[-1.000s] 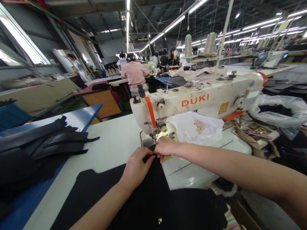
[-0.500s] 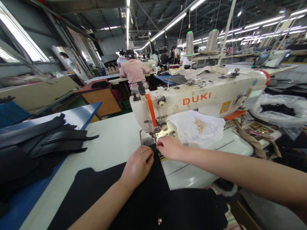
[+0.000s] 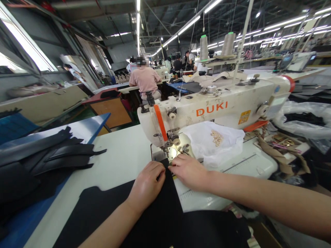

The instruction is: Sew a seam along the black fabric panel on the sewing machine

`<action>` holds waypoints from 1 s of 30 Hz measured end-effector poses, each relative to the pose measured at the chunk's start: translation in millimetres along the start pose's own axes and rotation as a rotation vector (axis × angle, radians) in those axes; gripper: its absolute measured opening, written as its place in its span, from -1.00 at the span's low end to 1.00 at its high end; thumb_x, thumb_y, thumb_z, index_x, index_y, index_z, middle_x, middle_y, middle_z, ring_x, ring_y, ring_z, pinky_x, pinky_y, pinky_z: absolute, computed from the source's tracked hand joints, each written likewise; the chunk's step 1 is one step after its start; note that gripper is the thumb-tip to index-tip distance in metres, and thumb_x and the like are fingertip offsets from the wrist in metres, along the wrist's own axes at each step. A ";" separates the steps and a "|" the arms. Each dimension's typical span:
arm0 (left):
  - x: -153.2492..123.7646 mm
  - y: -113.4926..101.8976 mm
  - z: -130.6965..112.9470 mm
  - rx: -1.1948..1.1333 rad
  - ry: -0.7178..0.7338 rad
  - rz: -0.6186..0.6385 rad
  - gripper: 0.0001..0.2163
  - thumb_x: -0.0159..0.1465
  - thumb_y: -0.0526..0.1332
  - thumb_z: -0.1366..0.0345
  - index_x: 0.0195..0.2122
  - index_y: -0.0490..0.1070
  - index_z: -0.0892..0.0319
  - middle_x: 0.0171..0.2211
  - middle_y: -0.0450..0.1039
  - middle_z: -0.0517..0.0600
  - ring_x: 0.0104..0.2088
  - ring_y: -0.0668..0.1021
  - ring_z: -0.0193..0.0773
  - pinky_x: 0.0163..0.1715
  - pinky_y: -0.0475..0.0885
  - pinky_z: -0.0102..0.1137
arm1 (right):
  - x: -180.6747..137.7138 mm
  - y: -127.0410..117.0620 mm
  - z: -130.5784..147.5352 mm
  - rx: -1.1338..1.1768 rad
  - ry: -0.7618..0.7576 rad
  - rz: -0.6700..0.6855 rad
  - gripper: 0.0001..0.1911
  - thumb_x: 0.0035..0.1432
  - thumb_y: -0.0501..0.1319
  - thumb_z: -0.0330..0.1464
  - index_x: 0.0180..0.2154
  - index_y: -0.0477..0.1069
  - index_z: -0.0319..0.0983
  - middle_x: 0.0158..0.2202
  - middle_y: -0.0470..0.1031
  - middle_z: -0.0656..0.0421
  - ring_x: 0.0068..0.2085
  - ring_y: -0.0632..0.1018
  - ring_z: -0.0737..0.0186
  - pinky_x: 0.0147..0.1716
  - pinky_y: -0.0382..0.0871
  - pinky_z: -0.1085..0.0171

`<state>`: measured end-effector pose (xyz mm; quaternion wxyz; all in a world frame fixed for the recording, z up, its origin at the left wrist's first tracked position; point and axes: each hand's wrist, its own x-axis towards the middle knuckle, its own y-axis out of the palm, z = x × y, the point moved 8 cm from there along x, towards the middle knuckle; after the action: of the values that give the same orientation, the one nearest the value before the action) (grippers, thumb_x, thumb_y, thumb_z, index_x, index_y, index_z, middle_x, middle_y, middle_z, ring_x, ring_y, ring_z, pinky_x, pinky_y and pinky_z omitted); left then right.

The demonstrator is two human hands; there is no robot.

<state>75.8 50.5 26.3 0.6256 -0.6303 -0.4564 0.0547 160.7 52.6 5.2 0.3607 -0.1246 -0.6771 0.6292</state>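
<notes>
A black fabric piece (image 3: pixel 157 213) lies on the white table (image 3: pixel 121 155) with its far edge under the needle area of a cream sewing machine (image 3: pixel 212 106) marked DUKI. My left hand (image 3: pixel 147 184) rests on the fabric just before the presser foot, fingers curled and pinching the edge. My right hand (image 3: pixel 190 170) presses on the same edge from the right side, fingers bent together at the fabric. The two hands nearly touch at the fabric's tip.
A stack of black cut pieces (image 3: pixel 43 158) lies on the blue bench at left. A white plastic bag with gold metal parts (image 3: pixel 214 139) sits behind the machine arm. Thread cones (image 3: pixel 227 44) stand above. A person in pink (image 3: pixel 144 81) sits at another table farther back.
Both hands have drawn slightly toward me and lower in view, still holding the fabric edge at the presser foot. The camera has tilted a little.
</notes>
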 end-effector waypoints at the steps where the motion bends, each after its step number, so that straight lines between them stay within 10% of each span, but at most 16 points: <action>1: 0.1 0.0 -0.2 0.005 0.005 0.007 -0.86 0.26 0.05 0.44 -0.38 0.36 0.19 -0.42 0.43 0.01 -0.35 0.47 -0.23 -0.31 0.45 -0.32 | 0.2 -0.2 0.5 -0.010 -0.013 0.002 -0.83 0.22 0.09 -0.45 -0.22 0.45 -0.30 -0.34 0.40 0.10 -0.24 0.36 0.16 -0.21 0.27 0.22; 15: 1.6 1.7 -2.5 0.095 0.098 0.072 -0.80 0.32 -0.02 0.41 -0.37 0.36 0.18 -0.40 0.45 0.00 -0.36 0.48 -0.26 -0.31 0.46 -0.35 | -35.9 -27.6 48.8 -0.149 -0.721 -0.066 -0.70 0.31 -0.06 -0.45 -0.12 0.42 -0.34 -0.21 0.52 0.08 -0.20 0.50 0.27 -0.13 0.31 0.26; 30: 0.4 7.8 1.6 0.121 0.070 0.172 -0.80 0.33 -0.03 0.42 -0.35 0.35 0.17 -0.40 0.41 -0.02 -0.34 0.47 -0.25 -0.30 0.43 -0.36 | -34.4 -25.3 53.5 -0.186 -0.878 -0.045 -0.61 0.31 -0.14 -0.48 -0.16 0.46 -0.26 -0.24 0.53 0.10 -0.28 0.49 0.29 -0.22 0.32 0.28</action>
<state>78.9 53.5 19.6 0.6710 -0.6299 -0.3744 0.1135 157.8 -14.0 20.4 0.0404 0.1372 -0.8221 0.5510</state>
